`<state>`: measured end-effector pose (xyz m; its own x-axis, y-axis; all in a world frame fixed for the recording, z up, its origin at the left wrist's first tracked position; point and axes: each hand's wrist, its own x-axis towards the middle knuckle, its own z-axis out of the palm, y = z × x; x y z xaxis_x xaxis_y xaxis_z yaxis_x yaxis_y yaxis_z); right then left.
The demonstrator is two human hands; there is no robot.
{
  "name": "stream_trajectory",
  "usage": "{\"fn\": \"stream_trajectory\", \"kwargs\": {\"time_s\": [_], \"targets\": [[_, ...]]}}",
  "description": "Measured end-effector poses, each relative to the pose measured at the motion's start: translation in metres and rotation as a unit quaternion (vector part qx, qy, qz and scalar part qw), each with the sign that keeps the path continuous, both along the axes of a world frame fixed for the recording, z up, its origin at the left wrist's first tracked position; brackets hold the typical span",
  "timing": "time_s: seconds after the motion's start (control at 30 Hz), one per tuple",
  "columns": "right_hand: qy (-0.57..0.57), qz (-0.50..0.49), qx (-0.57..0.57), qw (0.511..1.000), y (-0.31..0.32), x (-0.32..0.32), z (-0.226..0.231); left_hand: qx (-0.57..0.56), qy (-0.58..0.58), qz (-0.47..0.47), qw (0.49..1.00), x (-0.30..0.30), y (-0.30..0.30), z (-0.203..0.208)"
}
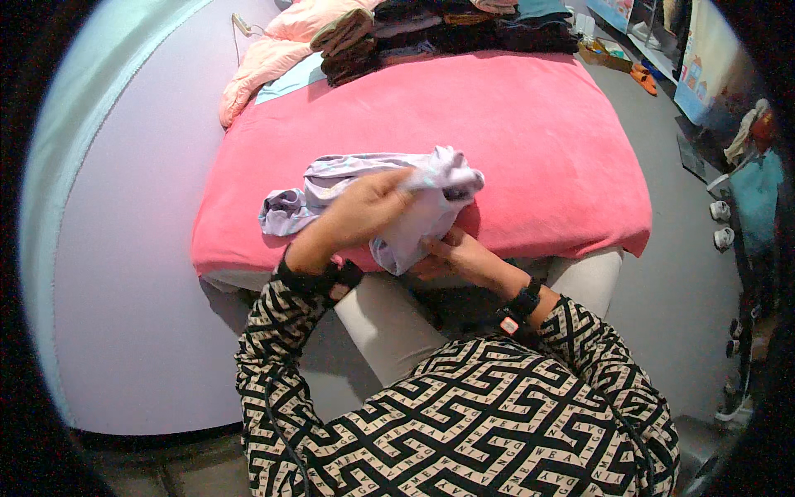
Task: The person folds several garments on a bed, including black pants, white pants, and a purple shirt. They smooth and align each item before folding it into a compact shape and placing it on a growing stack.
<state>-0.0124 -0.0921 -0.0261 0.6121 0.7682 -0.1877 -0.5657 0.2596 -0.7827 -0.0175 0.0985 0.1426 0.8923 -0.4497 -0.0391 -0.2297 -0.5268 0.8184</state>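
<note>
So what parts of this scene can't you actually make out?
- Head view: what kind of garment the lilac cloth is; it is bunched up and partly covered by the left hand.
- Right hand: its fingertips are tucked under the cloth.
- Stack of folded clothes at the far end of the pink bed: cut off by the top edge.
- Things along the right rim: small and bent by the lens.

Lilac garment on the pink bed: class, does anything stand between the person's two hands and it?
Nothing visible does. The left hand and the right hand both already grip the lilac garment directly, above the pink bed.
</note>
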Motion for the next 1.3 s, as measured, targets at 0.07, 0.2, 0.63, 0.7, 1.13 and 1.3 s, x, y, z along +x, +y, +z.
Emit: {"fn": "stream_trajectory", "kwargs": {"time_s": [0.07, 0.2, 0.63, 0.7, 1.13, 1.3], "targets": [[-0.422, -0.041, -0.114, 0.898, 0.001, 0.014, 0.012, 0.097, 0.006, -0.119, 0.988, -0.019, -0.015, 0.001], [-0.693, -0.132, -0.140, 0.694, -0.017, 0.025, 0.032, 0.159, -0.013, -0.169, 0.973, -0.045, -0.020, -0.011], [-0.463, -0.201, -0.061, 0.861, -0.060, 0.034, 0.033, 0.038, -0.020, -0.094, 0.995, -0.062, 0.023, -0.032], [-0.454, -0.201, -0.057, 0.866, -0.060, 0.033, 0.032, -0.056, -0.020, 0.040, 0.997, -0.054, 0.032, -0.027], [-0.430, -0.199, -0.048, 0.879, -0.068, 0.033, 0.031, -0.134, -0.160, 0.164, 0.964, -0.016, 0.023, -0.033], [-0.398, -0.203, -0.058, 0.893, -0.098, 0.037, 0.026, -0.151, -0.195, 0.286, 0.926, -0.027, 0.066, 0.012]]}}
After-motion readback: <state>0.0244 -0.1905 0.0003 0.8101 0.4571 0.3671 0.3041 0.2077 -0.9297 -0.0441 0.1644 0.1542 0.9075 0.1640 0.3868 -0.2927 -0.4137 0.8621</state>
